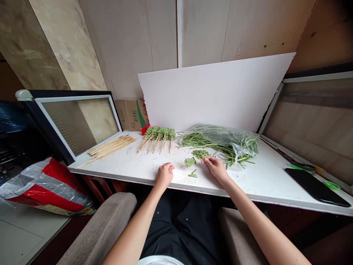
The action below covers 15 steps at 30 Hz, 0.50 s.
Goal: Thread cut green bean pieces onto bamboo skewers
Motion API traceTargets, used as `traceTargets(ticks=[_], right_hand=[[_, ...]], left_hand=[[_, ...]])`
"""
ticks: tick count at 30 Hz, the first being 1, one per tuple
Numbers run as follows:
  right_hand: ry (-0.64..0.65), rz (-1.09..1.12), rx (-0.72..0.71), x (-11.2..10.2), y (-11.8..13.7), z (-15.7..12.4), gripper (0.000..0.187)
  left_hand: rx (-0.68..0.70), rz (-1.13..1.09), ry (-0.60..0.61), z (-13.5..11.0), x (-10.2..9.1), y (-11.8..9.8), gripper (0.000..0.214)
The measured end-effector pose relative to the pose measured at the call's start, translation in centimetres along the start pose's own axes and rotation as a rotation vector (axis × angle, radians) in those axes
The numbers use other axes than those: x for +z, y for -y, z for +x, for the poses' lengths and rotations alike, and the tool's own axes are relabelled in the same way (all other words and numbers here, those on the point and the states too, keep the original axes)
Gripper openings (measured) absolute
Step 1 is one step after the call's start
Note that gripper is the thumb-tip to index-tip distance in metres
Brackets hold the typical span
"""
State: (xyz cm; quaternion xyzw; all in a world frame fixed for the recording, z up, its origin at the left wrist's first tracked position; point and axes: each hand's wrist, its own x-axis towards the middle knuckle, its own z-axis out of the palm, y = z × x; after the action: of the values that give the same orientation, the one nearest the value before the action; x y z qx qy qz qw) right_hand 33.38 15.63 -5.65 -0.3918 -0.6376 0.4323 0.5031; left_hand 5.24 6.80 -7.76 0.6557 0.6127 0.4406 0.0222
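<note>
My left hand (164, 174) is closed in a loose fist on a thin bamboo skewer (180, 164) that carries several short green bean pieces (190, 162) near its tip. My right hand (214, 165) rests just right of those pieces, fingers pinched at a bean piece beside a small heap of cut beans (200, 153). Two loose pieces (193, 173) lie on the white tabletop (143, 165) between my hands.
A clear plastic bag of long green beans (228, 141) lies behind my right hand. Finished bean skewers (158, 137) and a bundle of bare skewers (111, 146) sit at the back left. A black phone (317, 187) lies far right. A white board (215, 92) leans on the wall.
</note>
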Motion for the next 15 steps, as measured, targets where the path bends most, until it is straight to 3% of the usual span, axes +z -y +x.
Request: traceTargets(ticks=[15], right_hand=[[-0.018,-0.065,-0.013,0.07,0.49,-0.26,0.052]], left_hand=[[0.022,-0.009,-0.013,-0.07,-0.07,-0.02,0.026]])
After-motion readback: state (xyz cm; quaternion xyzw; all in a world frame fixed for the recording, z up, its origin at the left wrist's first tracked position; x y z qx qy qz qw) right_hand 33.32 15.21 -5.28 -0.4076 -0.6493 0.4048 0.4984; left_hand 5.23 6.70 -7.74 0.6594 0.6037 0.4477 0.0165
